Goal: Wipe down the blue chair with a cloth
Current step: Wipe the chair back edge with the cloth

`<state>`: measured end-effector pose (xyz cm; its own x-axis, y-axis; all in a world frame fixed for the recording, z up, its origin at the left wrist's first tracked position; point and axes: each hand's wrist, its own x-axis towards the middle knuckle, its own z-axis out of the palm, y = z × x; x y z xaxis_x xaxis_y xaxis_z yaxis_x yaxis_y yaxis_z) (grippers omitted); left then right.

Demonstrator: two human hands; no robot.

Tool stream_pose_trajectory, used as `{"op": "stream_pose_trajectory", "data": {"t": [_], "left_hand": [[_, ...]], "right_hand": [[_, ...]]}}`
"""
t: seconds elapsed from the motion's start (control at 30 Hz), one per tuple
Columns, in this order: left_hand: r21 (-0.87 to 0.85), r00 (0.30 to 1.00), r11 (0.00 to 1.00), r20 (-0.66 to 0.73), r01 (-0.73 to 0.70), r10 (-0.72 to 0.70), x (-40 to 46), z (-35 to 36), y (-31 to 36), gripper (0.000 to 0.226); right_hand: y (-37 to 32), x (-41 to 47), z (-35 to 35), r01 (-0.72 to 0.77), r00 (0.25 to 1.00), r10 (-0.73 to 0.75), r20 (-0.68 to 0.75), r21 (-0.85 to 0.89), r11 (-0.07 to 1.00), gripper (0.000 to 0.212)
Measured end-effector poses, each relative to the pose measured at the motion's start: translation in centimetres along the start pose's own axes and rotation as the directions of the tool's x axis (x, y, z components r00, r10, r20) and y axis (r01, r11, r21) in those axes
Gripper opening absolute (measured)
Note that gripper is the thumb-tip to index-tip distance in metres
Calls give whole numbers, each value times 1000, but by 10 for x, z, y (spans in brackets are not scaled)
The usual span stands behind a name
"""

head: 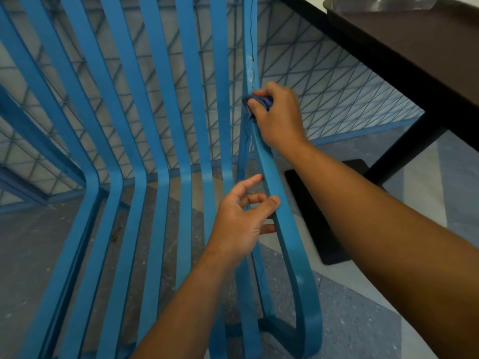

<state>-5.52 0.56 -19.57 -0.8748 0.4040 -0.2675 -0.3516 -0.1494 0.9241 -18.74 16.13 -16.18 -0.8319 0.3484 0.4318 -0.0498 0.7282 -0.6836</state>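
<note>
The blue chair (166,156) filled the left and middle of the view, its flat slats running from the far top down through a bend into the seat, with the armrest loop (290,237) curving along its right side toward the near edge. It looked like painted metal or moulded strip: stiff, smooth and likely too heavy to shift under a wiping stroke, so it needed steadying more than lifting. The narrow slats offered good holds wherever a hand could wrap one.

The cloth (259,103), small, dark blue and bunched, was pressed against the rightmost upright strip where it met the armrest, at mid-height. Soft and limp, it would fold around an edge easily. The right hand (278,117) had its fingers and thumb curled tight around the cloth, pinching it to the strip. Pale scuffs showed on the strip just above it.

Nearer, the left hand (241,218) sat at the armrest with its fingers loosely spread and curling behind the strip, the thumb resting on its front face.

To the right stood a dark table (414,47) on a black base, over speckled floor (363,307).
</note>
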Motion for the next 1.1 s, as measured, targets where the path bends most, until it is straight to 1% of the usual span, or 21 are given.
{"op": "stream_pose_trajectory", "data": {"t": [0.1, 0.2, 0.3, 0.43, 0.53, 0.67, 0.73, 0.8, 0.87, 0.97, 1.1], "left_hand": [[-1, 1000, 1000, 16, -2, 2, 0, -1, 0, 54], [-4, 1000, 1000, 19, 2, -2, 1, 0, -1, 54], [-2, 1000, 1000, 9, 4, -4, 1, 2, -2, 54], [7, 1000, 1000, 16, 11, -11, 3, 1, -1, 56], [29, 1000, 1000, 2, -3, 3, 3, 2, -1, 56], [32, 1000, 999, -28, -11, 12, 2, 6, -2, 58], [-7, 1000, 1000, -12, -2, 2, 2, 6, -1, 60], [-71, 1000, 997, 20, 20, -19, 0, 9, 0, 67], [-95, 999, 995, 45, 27, -23, 0, 10, 0, 69], [-90, 999, 996, 47, 19, -14, -1, 11, -3, 67], [-72, 999, 997, 46, 8, -5, -3, 13, -6, 65]], "right_hand": [[9, -29, -8, -7, 1000, 7, 24, -3, 1000, 18], [13, -44, -16, 3, 998, -1, 68, -24, 1000, 17], [11, -27, -14, 22, 997, -19, 73, -38, 999, 17], [0, 20, -6, 4, 999, -4, 35, -22, 1000, 12], [-7, 39, -2, 3, 1000, -3, 11, -23, 1000, 13], [0, 15, -5, 9, 999, -8, 47, -36, 999, 16], [7, -6, -9, 18, 998, -15, 69, -41, 999, 18], [12, -24, -13, 20, 996, -18, 83, -23, 1000, 16], [14, -30, -15, 25, 995, -23, 96, -15, 1000, 14], [11, -19, -14, 29, 996, -26, 90, -26, 999, 15], [3, 18, -5, 35, 998, -33, 50, -44, 998, 12]]}}
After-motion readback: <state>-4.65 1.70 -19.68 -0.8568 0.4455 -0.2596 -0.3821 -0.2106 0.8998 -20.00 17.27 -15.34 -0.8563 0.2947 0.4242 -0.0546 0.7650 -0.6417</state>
